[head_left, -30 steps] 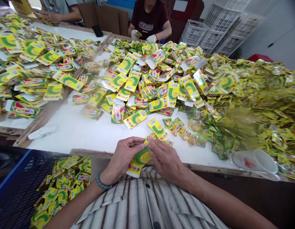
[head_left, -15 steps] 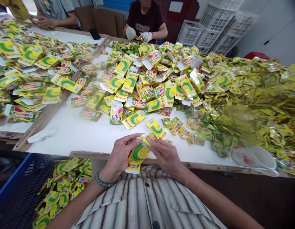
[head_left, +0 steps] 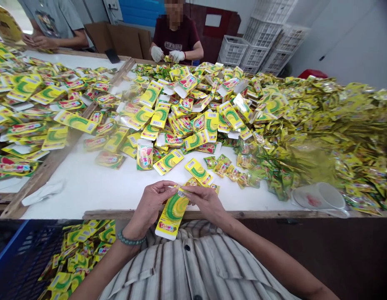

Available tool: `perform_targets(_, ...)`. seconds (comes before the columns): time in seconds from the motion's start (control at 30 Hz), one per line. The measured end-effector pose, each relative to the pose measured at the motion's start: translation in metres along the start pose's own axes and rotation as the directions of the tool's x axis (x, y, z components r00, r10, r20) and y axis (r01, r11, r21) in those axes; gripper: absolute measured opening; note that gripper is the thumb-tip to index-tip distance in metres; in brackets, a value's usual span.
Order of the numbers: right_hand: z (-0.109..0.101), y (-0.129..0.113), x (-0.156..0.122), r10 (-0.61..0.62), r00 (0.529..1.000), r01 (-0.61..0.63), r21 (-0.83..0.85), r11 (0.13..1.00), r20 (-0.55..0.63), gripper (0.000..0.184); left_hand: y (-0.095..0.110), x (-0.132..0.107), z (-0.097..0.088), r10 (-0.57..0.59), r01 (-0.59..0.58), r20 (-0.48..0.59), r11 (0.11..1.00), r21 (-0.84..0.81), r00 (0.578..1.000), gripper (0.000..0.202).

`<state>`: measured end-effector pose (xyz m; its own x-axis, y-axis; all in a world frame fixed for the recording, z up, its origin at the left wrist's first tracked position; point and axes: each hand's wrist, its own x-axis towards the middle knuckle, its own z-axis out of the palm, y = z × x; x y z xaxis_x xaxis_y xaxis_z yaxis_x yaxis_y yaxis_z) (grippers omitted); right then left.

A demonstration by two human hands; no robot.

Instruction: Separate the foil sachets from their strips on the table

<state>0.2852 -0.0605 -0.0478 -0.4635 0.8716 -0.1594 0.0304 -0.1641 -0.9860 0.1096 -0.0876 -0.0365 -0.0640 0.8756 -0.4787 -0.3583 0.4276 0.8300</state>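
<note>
Between my two hands is a yellow and green candy box [head_left: 173, 214], its printed front up and its lower end hanging over my shirt. My left hand [head_left: 151, 204] pinches its upper left edge. At the same upper end, my right hand [head_left: 205, 201] grips the top with thumb and fingers, so the flap there is partly hidden. Just beyond my fingers another flat yellow box [head_left: 198, 171] lies on the white table [head_left: 112, 187]. Small shiny candy packets [head_left: 223, 164] are scattered to its right.
A heap of boxes [head_left: 181, 112] covers the table's middle, with a big pile of packets [head_left: 330, 121] to the right. A clear plastic cup [head_left: 318, 198] lies near the front edge. A blue crate [head_left: 15, 254] with packs stands below left. Across sits a gloved co-worker [head_left: 176, 37].
The view has shifted, so the table things appear further left and lower. Both hands stay on the box, my right hand now closer to the left at its top end.
</note>
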Motion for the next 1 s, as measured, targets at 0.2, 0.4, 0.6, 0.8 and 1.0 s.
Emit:
perform_targets(0.2,-0.008,0.003,0.011,0.269,0.956,-0.195,0.440,0.876,-0.113,0.032,0.008,0.007,-0.018,0.270,-0.313,0.184,0.909,0.273,0.945,0.054)
perform_targets(0.4,-0.002,0.008,0.014,0.361,0.932,-0.308,0.598,0.740,0.032,0.032,0.015,0.006,-0.026,0.390,-0.567,0.456,0.740,0.361,0.800,0.042)
perform_targets(0.6,0.004,0.008,0.018,0.353,0.935,-0.276,0.656,0.702,0.015,0.029,0.009,0.007,-0.020,0.521,-0.662,0.408,0.599,0.450,0.750,0.034)
perform_targets(0.8,-0.006,0.000,0.017,0.292,0.956,-0.253,0.402,0.880,-0.036,0.042,0.010,0.014,0.000,0.314,-0.317,0.057,0.907,0.278,0.948,0.027)
perform_targets(1.0,-0.015,-0.007,0.015,-0.210,0.959,0.214,-0.002,0.977,-0.190,0.053,0.022,0.024,0.022,0.084,-0.082,-0.039,0.996,0.036,0.996,0.042)
